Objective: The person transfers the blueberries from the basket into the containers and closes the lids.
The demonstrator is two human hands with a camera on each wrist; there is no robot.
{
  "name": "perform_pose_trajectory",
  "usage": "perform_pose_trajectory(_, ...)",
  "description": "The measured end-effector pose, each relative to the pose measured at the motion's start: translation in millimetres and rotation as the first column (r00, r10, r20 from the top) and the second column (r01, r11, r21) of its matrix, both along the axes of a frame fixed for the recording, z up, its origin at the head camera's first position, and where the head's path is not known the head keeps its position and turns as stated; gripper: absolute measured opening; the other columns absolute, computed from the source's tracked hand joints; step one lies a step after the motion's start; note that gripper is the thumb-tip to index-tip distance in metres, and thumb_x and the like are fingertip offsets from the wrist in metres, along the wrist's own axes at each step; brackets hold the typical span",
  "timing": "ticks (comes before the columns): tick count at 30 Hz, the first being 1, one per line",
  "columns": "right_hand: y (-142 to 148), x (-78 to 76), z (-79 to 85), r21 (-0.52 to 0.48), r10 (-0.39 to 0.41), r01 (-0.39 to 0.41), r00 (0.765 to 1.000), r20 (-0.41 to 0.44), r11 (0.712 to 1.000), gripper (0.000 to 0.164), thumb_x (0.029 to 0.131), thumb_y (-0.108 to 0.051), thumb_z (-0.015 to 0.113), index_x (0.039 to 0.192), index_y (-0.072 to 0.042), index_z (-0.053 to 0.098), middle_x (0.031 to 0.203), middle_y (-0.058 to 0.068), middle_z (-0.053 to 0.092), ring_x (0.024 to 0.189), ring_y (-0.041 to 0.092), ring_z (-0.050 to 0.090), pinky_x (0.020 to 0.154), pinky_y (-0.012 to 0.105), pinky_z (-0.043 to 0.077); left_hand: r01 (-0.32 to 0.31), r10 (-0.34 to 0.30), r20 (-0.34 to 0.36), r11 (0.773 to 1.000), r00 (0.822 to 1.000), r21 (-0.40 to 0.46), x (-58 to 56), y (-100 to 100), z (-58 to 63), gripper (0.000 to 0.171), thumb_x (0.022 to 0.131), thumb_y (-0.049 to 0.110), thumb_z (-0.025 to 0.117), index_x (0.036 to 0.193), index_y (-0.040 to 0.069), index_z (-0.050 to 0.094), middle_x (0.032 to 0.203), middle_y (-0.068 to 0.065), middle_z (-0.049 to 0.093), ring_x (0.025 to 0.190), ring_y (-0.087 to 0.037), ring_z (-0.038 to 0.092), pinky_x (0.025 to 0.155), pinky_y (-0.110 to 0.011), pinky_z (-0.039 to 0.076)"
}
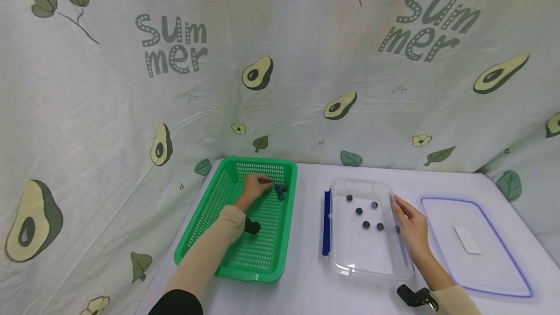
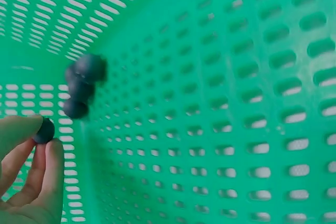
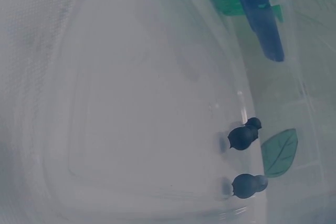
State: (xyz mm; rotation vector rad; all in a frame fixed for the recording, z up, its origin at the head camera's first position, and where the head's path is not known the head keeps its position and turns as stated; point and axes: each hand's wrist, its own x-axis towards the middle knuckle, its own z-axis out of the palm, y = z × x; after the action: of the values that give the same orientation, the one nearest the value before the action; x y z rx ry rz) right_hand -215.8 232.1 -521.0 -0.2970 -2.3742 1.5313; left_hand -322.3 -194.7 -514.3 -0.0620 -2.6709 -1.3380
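In the left wrist view, my left hand [image 1: 254, 189] pinches one blueberry [image 2: 45, 131] between thumb and fingertips. That hand is inside the green plastic basket [image 1: 287, 237], near its far end. A small cluster of blueberries [image 2: 81, 85] lies by the basket's right wall, just past the fingers. My right hand [image 1: 413, 231] grips the right wall of a clear plastic container [image 1: 363, 261]. Several blueberries [image 1: 366, 224] are spread over the container floor, mostly in its far half. The right wrist view looks into this container but leaves the hand out of frame.
A blue latch flap [image 1: 326, 222] stands out along the container's left side. To the right lies a clear lid [image 1: 485, 276] with a blue rim, bearing a white rectangular piece [image 1: 467, 240]. White table surface [image 1: 308, 237] separates basket and container. A printed curtain [image 1: 288, 125] hangs behind.
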Motion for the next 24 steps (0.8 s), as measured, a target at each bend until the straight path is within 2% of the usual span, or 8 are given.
perform_pose_trajectory(5,1,0.8,-0.3,-0.004,0.002,-0.002,1.0,0.001,1.0,0.047,0.103,-0.031,0.058,0.14,-0.002,0.056,0.14,0.019,0.054,0.103,-0.014,0.046,0.079,0.001,0.037,0.0,0.0,0.019,1.0,1.0,0.012,1.1,2,9.3,0.014,0.088,0.006,0.077,0.1,-0.001,0.077,0.098,-0.014,0.075,0.099,-0.031,0.068,0.089,-0.043,0.053)
perform_pose_trajectory(13,1,-1.0,-1.4,-0.008,-0.008,0.008,1.0,0.005,1.0,0.045,0.102,-0.029,0.059,0.139,-0.003,0.058,0.14,0.017,0.056,0.104,-0.013,0.047,0.081,0.0,0.036,0.007,-0.012,0.051,0.995,0.999,0.104,9.3,2,28.5,0.016,0.09,0.009,0.075,0.103,0.0,0.076,0.101,-0.012,0.074,0.103,-0.029,0.067,0.085,-0.038,0.055)
perform_pose_trajectory(18,1,-0.2,-1.4,0.005,-0.004,0.004,1.0,0.006,1.0,0.045,0.103,-0.029,0.059,0.139,-0.003,0.057,0.139,0.019,0.055,0.104,-0.012,0.047,0.079,0.001,0.036,0.036,-0.052,0.07,0.977,0.996,0.211,14.2,4,40.8,0.02,0.091,0.011,0.074,0.108,-0.001,0.075,0.105,-0.012,0.073,0.099,-0.027,0.069,0.082,-0.033,0.057)
perform_pose_trajectory(24,1,-0.9,-1.7,0.009,-0.008,0.008,1.0,0.0,1.0,0.045,0.102,-0.029,0.059,0.139,-0.004,0.058,0.138,0.018,0.057,0.101,-0.015,0.045,0.079,0.001,0.036,0.064,-0.087,0.082,0.964,0.993,0.258,19.4,8,53.6,0.024,0.091,0.016,0.076,0.111,0.003,0.075,0.109,-0.009,0.073,0.1,-0.022,0.068,0.083,-0.033,0.056)
